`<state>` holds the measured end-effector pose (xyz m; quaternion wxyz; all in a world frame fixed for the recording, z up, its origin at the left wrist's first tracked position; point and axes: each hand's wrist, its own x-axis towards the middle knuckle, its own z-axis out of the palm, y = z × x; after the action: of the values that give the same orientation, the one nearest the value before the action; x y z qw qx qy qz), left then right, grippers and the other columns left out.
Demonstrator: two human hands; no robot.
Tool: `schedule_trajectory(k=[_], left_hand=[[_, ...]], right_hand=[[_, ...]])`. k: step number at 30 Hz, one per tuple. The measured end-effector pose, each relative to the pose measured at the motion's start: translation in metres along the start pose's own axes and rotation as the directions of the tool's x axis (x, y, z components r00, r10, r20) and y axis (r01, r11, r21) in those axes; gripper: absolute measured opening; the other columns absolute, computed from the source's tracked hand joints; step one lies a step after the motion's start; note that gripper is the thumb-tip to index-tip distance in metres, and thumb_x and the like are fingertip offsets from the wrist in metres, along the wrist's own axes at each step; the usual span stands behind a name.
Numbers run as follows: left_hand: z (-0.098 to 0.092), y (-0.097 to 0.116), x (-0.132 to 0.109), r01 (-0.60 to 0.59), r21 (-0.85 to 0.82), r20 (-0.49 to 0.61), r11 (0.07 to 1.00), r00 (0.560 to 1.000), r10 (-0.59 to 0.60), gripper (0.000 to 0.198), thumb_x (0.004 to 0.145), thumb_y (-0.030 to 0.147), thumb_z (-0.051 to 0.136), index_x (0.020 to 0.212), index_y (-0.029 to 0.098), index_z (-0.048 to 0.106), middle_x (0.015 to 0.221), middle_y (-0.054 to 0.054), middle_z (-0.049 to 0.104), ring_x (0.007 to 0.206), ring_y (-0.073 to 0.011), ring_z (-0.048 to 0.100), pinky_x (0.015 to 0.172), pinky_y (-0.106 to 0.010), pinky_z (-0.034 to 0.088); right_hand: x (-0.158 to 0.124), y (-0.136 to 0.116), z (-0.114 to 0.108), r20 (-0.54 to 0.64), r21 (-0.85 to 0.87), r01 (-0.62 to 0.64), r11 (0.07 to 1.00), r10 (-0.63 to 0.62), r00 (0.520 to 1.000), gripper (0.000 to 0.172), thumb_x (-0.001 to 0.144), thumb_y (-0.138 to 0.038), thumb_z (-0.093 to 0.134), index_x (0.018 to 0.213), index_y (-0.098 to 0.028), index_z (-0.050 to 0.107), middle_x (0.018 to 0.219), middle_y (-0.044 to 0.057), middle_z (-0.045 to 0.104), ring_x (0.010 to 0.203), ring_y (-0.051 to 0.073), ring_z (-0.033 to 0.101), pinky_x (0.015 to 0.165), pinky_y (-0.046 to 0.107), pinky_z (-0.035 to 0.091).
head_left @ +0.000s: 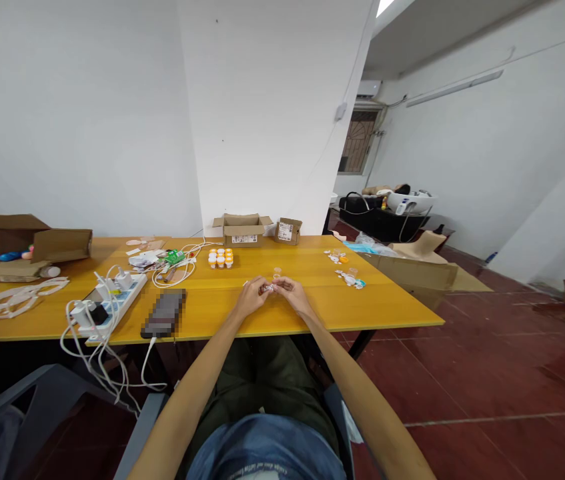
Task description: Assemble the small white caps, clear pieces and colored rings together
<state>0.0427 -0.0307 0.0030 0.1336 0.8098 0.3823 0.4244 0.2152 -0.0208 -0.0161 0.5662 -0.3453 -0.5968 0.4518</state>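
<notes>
Left hand (pixel 251 297) and right hand (pixel 291 294) close together, both pinching a small white piece (pixel 269 288), mostly hidden by fingertips, between the front and back edges of the table (pixel 372 308), clear cup (pixel 277 272) just beyond, blurred phone (pixel 165 313) at the front edge.

Small whitish piece (pixel 269 288), partly hidden, between left hand (pixel 252 297) and right hand (pixel 291 295), near small clear cup (pixel 277 271)
</notes>
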Motion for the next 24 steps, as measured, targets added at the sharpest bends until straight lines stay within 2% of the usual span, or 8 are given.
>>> schedule_trajectory(k=[8, 14, 24], left_hand=[[0.0012, -0.0006, -0.0012, -0.062, 0.031, 0.025, 0.998, 0.998, 0.062, 0.007, 0.089, 0.018, 0.061, 0.089, 0.021, 0.067, 0.082, -0.001, 0.065, 0.072, -0.0142, 0.058, 0.073, -0.026, 0.048], [0.0022, -0.0023, -0.0020, -0.091, 0.043, 0.031, 0.995, 0.996, 0.089, 0.007, 0.088, 0.015, 0.061, 0.087, 0.021, 0.065, 0.084, -0.001, 0.065, 0.073, -0.0143, 0.059, 0.072, -0.026, 0.048], [0.0018, 0.0011, -0.0032, -0.064, 0.064, 0.036, 0.996, 0.997, 0.062, 0.007, 0.088, 0.017, 0.060, 0.086, 0.022, 0.064, 0.085, -0.002, 0.064, 0.077, -0.0161, 0.060, 0.076, -0.028, 0.048]], right_hand=[[-0.0015, -0.0009, -0.0001, 0.006, -0.035, 0.020, 0.999, -0.020, 1.000, 0.036, 0.063, -0.055, 0.083, 0.079, -0.024, 0.073, 0.086, 0.003, 0.074, 0.087, 0.023, 0.068, 0.086, 0.038, 0.055], [-0.0014, -0.0013, 0.0000, -0.009, -0.024, 0.010, 1.000, -0.010, 1.000, 0.035, 0.061, -0.054, 0.084, 0.077, -0.024, 0.073, 0.085, 0.003, 0.075, 0.086, 0.023, 0.069, 0.084, 0.037, 0.056], [-0.0019, -0.0009, -0.0018, 0.000, -0.033, -0.012, 0.999, 0.012, 1.000, 0.036, 0.059, -0.055, 0.084, 0.077, -0.025, 0.074, 0.084, 0.003, 0.076, 0.085, 0.024, 0.070, 0.082, 0.038, 0.057]])
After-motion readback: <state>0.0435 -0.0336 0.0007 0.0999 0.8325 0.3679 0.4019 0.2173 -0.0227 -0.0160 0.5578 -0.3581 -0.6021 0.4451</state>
